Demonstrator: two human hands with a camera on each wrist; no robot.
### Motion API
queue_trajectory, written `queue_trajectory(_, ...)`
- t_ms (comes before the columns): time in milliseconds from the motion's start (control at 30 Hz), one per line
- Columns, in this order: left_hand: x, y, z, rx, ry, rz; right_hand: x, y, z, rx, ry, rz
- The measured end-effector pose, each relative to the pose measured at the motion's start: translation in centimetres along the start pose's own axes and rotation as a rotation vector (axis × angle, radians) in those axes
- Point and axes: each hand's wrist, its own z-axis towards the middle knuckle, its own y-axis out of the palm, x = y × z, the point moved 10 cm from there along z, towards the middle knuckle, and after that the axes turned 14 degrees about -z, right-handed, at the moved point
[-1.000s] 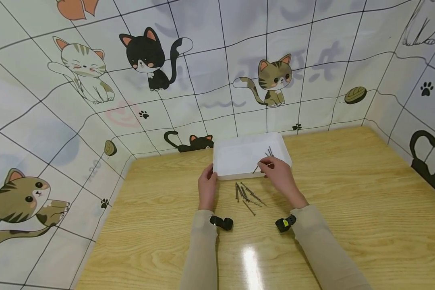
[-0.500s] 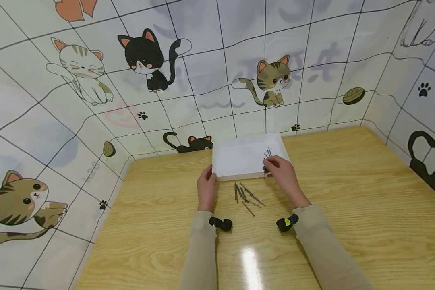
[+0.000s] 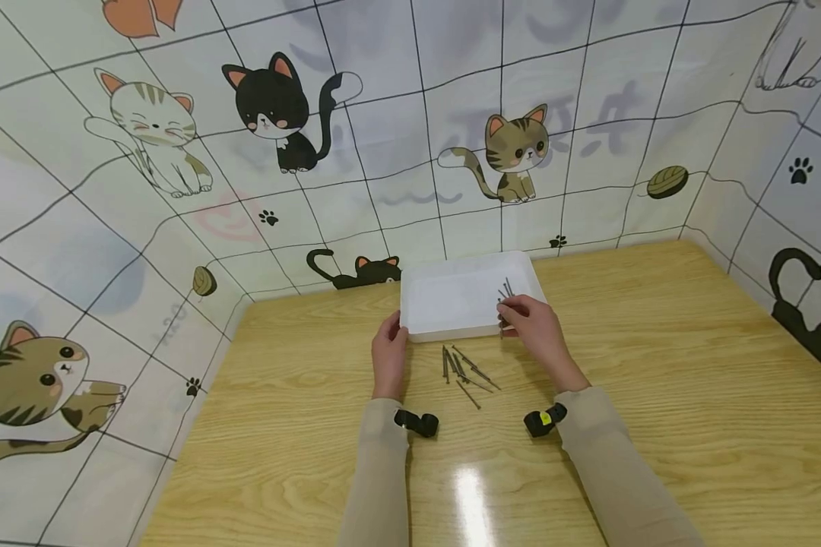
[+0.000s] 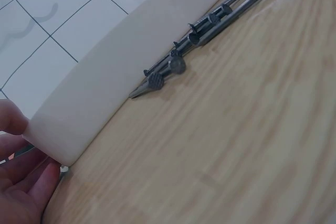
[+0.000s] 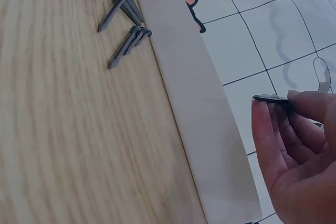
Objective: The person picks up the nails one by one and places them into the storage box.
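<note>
My left hand [image 3: 388,355] grips the left front corner of a white tray [image 3: 445,300], thumb at the rim and fingers low against the outer side in the left wrist view. My right hand [image 3: 537,327] is over the tray's right front part. Between thumb and fingertip it pinches a dark nail [image 5: 270,98], seen above the tray wall in the right wrist view. A few nails [image 3: 506,287] lie inside the tray just beyond that hand, partly hidden by it. In front of the tray, several loose nails [image 3: 459,363] are heaped on the wood.
The tray stands on a wooden table [image 3: 301,448] near the back wall [image 3: 410,205], which is covered in a cat-print sheet. Similar printed walls rise at left and right. A black camera [image 3: 420,423] is strapped to the left wrist, another camera [image 3: 540,422] to the right.
My right hand has shifted slightly right, and the nail it pinches has swung from slanted to nearly upright in the head view. The left hand stays on the tray corner.
</note>
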Motion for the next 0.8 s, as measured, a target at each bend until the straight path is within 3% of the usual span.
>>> queue_trajectory(233, 0.0, 0.0, 0.1, -0.008, -0.003, -0.004, -0.1, -1.4, 0.7, 0.061, -0.014, -0.025)
queue_trajectory(567, -0.2, -0.3, 0.3, 0.007, -0.016, -0.001, -1.2, -2.0, 3.1, 0.064, -0.066, -0.148)
queue_trajectory(800, -0.1, -0.1, 0.1, 0.015, -0.02, 0.004, -1.1, -1.3, 5.1, -0.012, -0.047, -0.235)
